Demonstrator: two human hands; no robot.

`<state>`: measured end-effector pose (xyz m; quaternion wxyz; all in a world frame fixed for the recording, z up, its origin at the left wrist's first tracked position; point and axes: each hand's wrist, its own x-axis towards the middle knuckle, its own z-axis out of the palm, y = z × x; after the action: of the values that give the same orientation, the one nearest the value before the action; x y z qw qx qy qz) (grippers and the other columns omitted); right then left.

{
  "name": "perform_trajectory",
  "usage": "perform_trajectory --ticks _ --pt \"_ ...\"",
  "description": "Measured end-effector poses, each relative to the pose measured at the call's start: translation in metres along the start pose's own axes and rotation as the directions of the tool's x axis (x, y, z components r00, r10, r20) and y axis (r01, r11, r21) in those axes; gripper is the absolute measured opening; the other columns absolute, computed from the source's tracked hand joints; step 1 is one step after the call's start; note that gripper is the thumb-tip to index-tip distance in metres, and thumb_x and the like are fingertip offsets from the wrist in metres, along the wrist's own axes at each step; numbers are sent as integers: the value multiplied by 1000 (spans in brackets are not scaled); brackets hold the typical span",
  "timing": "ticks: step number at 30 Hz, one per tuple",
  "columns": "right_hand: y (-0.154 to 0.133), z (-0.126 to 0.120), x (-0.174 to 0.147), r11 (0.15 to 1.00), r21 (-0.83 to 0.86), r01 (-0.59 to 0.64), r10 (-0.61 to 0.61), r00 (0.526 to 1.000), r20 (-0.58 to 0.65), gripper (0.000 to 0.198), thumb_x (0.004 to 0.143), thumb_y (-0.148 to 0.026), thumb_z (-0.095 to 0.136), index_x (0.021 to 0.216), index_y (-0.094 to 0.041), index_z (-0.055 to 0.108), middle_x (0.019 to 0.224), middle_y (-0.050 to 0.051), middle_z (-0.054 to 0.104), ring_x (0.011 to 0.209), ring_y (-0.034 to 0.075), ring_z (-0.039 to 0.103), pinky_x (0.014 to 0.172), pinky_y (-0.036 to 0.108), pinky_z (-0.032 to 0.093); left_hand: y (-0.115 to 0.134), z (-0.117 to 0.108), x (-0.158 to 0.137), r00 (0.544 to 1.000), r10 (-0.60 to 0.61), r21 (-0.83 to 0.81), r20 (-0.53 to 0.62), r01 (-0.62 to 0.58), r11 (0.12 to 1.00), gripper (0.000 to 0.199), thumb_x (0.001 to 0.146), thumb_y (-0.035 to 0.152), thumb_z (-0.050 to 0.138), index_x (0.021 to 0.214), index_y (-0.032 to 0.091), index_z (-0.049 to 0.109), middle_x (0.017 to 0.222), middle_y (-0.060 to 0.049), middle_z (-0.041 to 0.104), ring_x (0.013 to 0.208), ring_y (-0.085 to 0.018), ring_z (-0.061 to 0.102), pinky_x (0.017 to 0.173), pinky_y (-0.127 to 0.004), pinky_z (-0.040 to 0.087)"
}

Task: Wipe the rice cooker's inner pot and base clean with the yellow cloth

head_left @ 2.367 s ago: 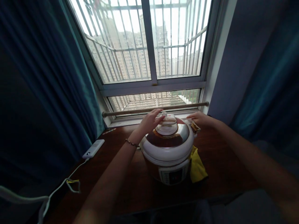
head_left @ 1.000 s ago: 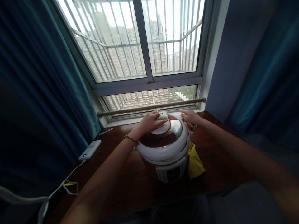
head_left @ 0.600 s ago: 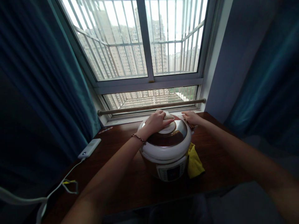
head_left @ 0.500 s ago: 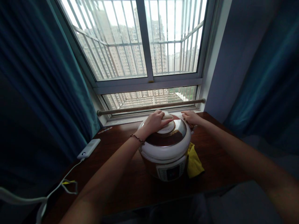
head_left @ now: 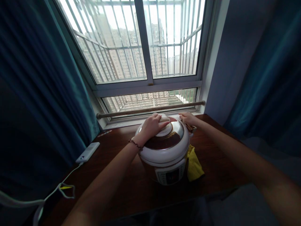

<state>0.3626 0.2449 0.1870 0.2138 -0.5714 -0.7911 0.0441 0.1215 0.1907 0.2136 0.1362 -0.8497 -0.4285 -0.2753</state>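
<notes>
A white and brown electric cooker [head_left: 164, 154] stands on the dark wooden table, its dark control panel turned toward me. My left hand [head_left: 151, 126] is on top, closed around the pale handle [head_left: 165, 119] of its shiny brown lid [head_left: 162, 142]. At the far right rim is my right hand [head_left: 188, 118], fingers bent and pointing left. Under its palm shows a small brown piece [head_left: 191, 128]; whether it belongs to the cooker I cannot tell. A yellow cloth [head_left: 194, 164] lies against the cooker's right side.
On the left of the table [head_left: 113, 153] lies a white power strip or box [head_left: 88, 153] with a white cable [head_left: 55, 190]. A barred window with a rail [head_left: 150, 110] rises behind. Blue curtains [head_left: 70, 103] hang at both sides.
The view has shifted slightly. Cooker and both hands appear a little farther left, and more of the brown piece shows under my right hand. My left hand keeps its hold on the lid handle.
</notes>
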Motion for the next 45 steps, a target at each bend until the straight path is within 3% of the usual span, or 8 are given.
perform_trajectory --ticks 4,9,17,20,25,27,36,45 --pt "-2 -4 -7 998 -54 -18 19 1000 10 30 88 -22 39 92 -15 68 93 8 70 86 18 60 71 22 37 -5 -2 4 996 71 -78 45 -67 995 46 84 57 43 87 16 63 87 -7 61 79 -19 58 71 -28 43" --pt "2 -12 -28 994 -104 -45 45 999 1 32 89 -23 37 87 -13 66 89 12 69 81 19 61 67 23 36 -12 -4 12 969 222 -242 103 -192 951 42 84 53 48 97 17 63 96 -7 62 85 -18 59 76 -27 44" --pt "6 -18 -47 999 -40 -6 5 1000 -22 30 89 -20 39 110 -15 60 100 9 68 93 19 62 77 24 41 -29 1 16 945 273 -365 181 -193 911 43 80 50 55 109 19 62 112 -7 61 101 -22 57 86 -29 43" --pt "6 -17 -40 1000 3 21 -21 999 -27 31 89 -19 40 113 -17 59 105 9 68 98 19 61 82 25 42 -20 -2 10 951 239 -276 199 -179 944 43 84 50 48 110 18 60 113 -9 60 103 -22 55 88 -31 42" --pt "12 -13 -36 997 77 31 -27 999 -45 32 89 -21 42 115 -17 59 109 9 67 102 19 61 85 25 43 10 1 4 991 -10 -3 131 11 1000 57 81 65 39 95 15 62 97 -11 62 94 -26 56 80 -35 43" --pt "16 -11 -37 994 106 20 -14 998 -59 32 89 -21 41 114 -16 60 111 9 66 104 19 60 87 26 43 18 4 3 994 -56 57 93 51 997 57 79 68 40 90 17 62 94 -10 63 91 -26 56 76 -34 43" --pt "56 1 -47 954 272 -124 167 975 -143 35 87 -22 38 109 -10 62 112 14 64 106 22 59 94 35 42 18 5 4 998 -42 98 42 37 994 40 79 58 48 81 22 62 89 -4 63 86 -22 56 70 -31 41" --pt "59 24 -55 865 495 -86 144 986 -81 32 85 -25 41 102 -15 66 100 6 69 94 19 63 86 34 47 24 9 3 996 -88 136 22 84 987 52 80 64 40 87 18 64 88 -11 61 84 -25 56 66 -32 42"
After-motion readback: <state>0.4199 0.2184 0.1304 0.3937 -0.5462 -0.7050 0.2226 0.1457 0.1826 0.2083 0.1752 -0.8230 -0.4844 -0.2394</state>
